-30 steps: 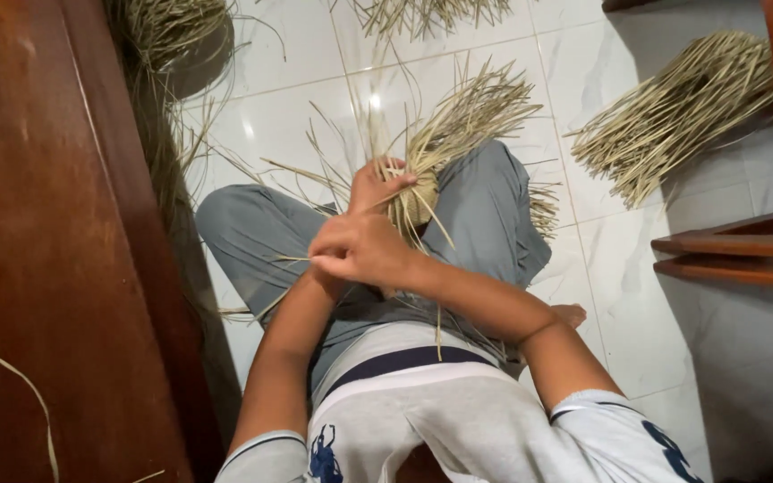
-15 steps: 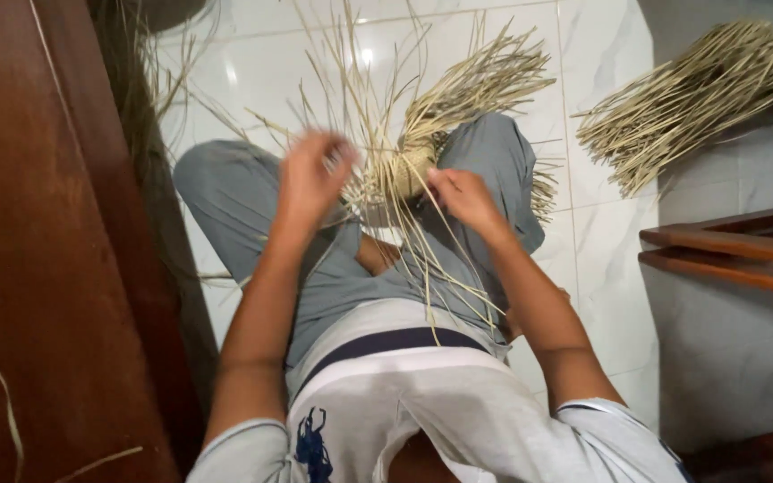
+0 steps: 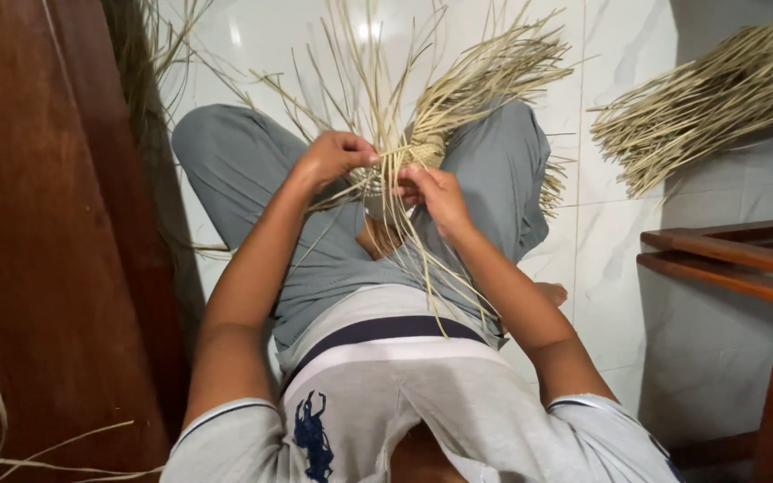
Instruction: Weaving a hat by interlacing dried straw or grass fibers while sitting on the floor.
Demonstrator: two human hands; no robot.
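The person sits cross-legged on a white tiled floor (image 3: pixel 610 259), seen from above, in grey trousers and a grey-and-white shirt. Both hands meet over the lap, just above the middle of the view. The left hand (image 3: pixel 337 156) is curled closed, its fingers pinching pale straw strands at the edge of a small woven piece (image 3: pixel 378 179). The right hand (image 3: pixel 436 192), at about 4 o'clock from the left and almost touching it, is also closed, gripping the same woven piece and the strands that run through it. The woven piece sits between the two hands, mostly hidden by them, so its shape cannot be told.

From it, long loose straw strands (image 3: pixel 378 80) fan out toward 12 o'clock, and a few trail down across the lap toward 5 o'clock. A thicker bunch of straw (image 3: pixel 485 80) lies over the knee at 1 o'clock. A separate straw bundle (image 3: pixel 709 98) rests on the floor at 2 o'clock, well apart from the hands. Dark wooden furniture (image 3: pixel 46 224) fills the 9 o'clock side, and a wooden frame (image 3: pixel 735 259) stands at 3 o'clock.
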